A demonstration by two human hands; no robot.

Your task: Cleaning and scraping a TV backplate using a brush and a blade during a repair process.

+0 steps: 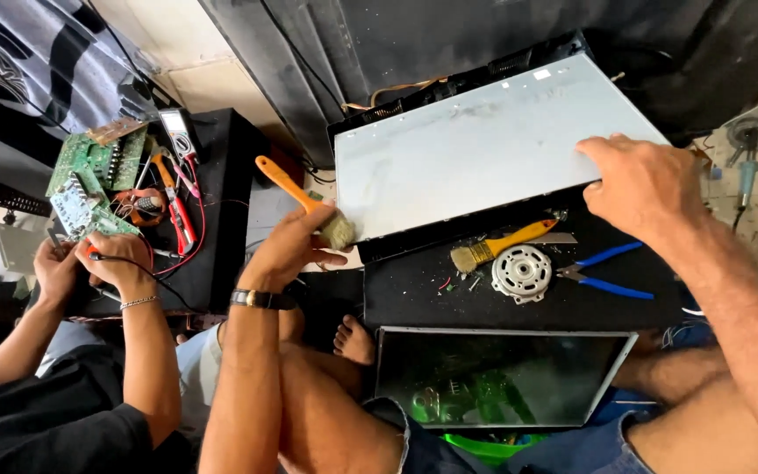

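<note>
The left hand (296, 241) is clamped around the orange handle of a paintbrush (304, 200), whose bristles touch the 9 o'clock edge of a grey metal panel (484, 145) lying tilted on the black worktop (414, 294). The right hand (642, 184) rests flat, fingers spread, on the panel's 3 o'clock corner. At 6 o'clock from the panel lie a second brush (497, 247), a round white motor part (521, 273) and blue-handled pliers (607, 272). At 9 o'clock, another person's hands (89, 268) work beside green circuit boards (94, 180).

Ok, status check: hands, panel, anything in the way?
Left hand gripping orange-handled brush, bristles at grey panel edge. Right hand flat on panel's right corner. Second brush, motor part, blue pliers lie below.
</note>
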